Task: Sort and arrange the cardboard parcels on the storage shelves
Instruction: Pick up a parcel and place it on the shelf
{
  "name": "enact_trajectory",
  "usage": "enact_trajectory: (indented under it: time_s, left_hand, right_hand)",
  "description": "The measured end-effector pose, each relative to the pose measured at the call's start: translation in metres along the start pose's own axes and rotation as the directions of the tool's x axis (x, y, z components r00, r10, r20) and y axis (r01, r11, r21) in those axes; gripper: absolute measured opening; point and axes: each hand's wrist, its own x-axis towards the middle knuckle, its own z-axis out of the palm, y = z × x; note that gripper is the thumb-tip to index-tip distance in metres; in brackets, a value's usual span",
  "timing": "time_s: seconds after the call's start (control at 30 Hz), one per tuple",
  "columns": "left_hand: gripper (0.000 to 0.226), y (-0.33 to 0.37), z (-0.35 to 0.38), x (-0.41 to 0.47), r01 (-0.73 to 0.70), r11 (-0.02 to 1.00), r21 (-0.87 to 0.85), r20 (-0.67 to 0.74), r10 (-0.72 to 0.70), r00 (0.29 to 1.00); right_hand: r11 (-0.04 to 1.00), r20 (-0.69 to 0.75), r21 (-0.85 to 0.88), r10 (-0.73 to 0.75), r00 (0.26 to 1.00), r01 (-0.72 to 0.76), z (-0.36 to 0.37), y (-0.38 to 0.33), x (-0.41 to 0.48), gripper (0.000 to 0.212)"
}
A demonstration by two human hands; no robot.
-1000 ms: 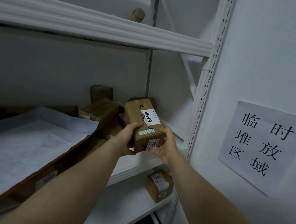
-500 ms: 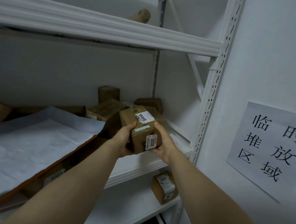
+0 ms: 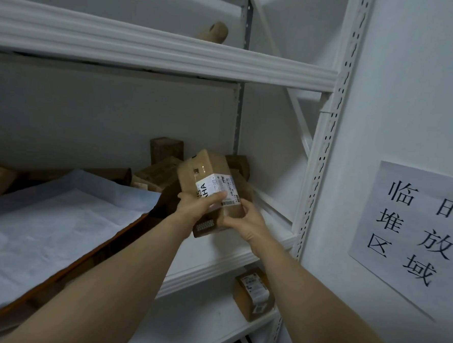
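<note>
A small brown cardboard parcel point(image 3: 207, 170) with a white shipping label is held in front of the middle shelf point(image 3: 214, 260), tilted with its far end up. My left hand point(image 3: 196, 206) grips its left side, thumb across the label. My right hand point(image 3: 246, 223) holds the lower right corner from below. Behind it, several more brown parcels point(image 3: 166, 147) lie heaped at the back right of the middle shelf. One labelled parcel point(image 3: 255, 292) stands on the lower shelf, at its right end.
A large flat carton covered with white paper point(image 3: 58, 214) fills the left of the middle shelf. A rounded brown parcel point(image 3: 215, 32) lies on the upper shelf. The white perforated upright point(image 3: 324, 151) bounds the shelves on the right; a paper sign point(image 3: 415, 230) hangs on the wall beyond it.
Both hands have tipped the parcel so its far end points up and its label faces me more squarely. It sits slightly higher than before. My view has shifted a little.
</note>
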Motion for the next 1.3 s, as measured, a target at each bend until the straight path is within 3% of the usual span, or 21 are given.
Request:
enact_trajectory:
  time_s: [0.1, 0.23, 0.37, 0.47, 0.6, 0.67, 0.8, 1.0, 1.1, 1.17, 1.23, 1.3]
  left_hand:
    - [0.122, -0.003, 0.0, 0.006, 0.006, 0.999, 0.041, -0.078, -0.003, 0.997]
    - [0.125, -0.009, -0.002, 0.014, -0.029, 0.995, 0.091, -0.074, 0.035, 0.997]
    - [0.111, -0.005, -0.002, 0.002, -0.078, 0.966, 0.245, -0.124, 0.111, 0.986]
    - [0.126, -0.012, 0.001, 0.006, -0.133, 0.945, 0.299, -0.078, 0.163, 0.983]
    - [0.126, -0.02, 0.006, 0.006, -0.162, 0.926, 0.342, -0.006, 0.175, 0.985]
    - [0.124, -0.023, 0.007, 0.007, -0.164, 0.924, 0.346, 0.002, 0.174, 0.985]
    - [0.124, -0.031, 0.005, 0.013, -0.139, 0.906, 0.401, -0.004, 0.153, 0.988]
    - [0.127, -0.037, 0.003, 0.013, -0.171, 0.831, 0.53, -0.05, 0.231, 0.972]
    - [0.136, -0.037, 0.004, 0.01, -0.227, 0.785, 0.577, -0.002, 0.279, 0.96]
    - [0.14, -0.038, 0.001, 0.014, -0.184, 0.866, 0.464, -0.003, 0.21, 0.978]
    - [0.134, -0.037, -0.005, 0.018, -0.045, 0.976, 0.212, -0.045, 0.056, 0.997]
    - [0.117, -0.036, -0.012, 0.02, 0.126, 0.989, -0.072, -0.104, -0.133, 0.986]
  right_hand:
    - [0.997, -0.015, -0.061, -0.05, 0.999, 0.049, 0.002, 0.0, 0.0, 0.093]
    - [0.996, 0.069, -0.087, 0.003, 0.998, 0.003, -0.001, 0.004, 0.002, 0.101]
    - [0.997, 0.115, 0.06, 0.042, 0.992, -0.05, -0.004, -0.002, 0.004, 0.103]
    - [0.979, 0.07, 0.205, 0.003, 0.998, -0.017, -0.009, -0.011, 0.01, 0.124]
    - [0.987, 0.021, 0.157, -0.045, 0.999, 0.042, -0.012, -0.02, 0.013, 0.14]
    - [0.99, -0.014, 0.128, -0.061, 0.998, 0.062, -0.011, -0.019, 0.012, 0.133]
    - [0.987, -0.051, 0.119, -0.102, 0.993, 0.108, -0.005, -0.014, 0.009, 0.099]
    - [0.988, -0.091, 0.132, -0.072, 0.993, 0.084, -0.001, -0.01, 0.008, 0.09]
    - [0.961, -0.147, 0.277, 0.019, 0.989, 0.023, -0.006, -0.006, 0.006, 0.077]
    - [0.905, -0.149, 0.425, 0.103, 0.983, -0.03, -0.011, 0.001, 0.005, 0.08]
    - [0.834, -0.13, 0.547, 0.174, 0.976, -0.075, -0.014, 0.007, 0.001, 0.09]
    - [0.778, -0.103, 0.619, 0.217, 0.971, -0.108, -0.016, 0.014, -0.003, 0.106]
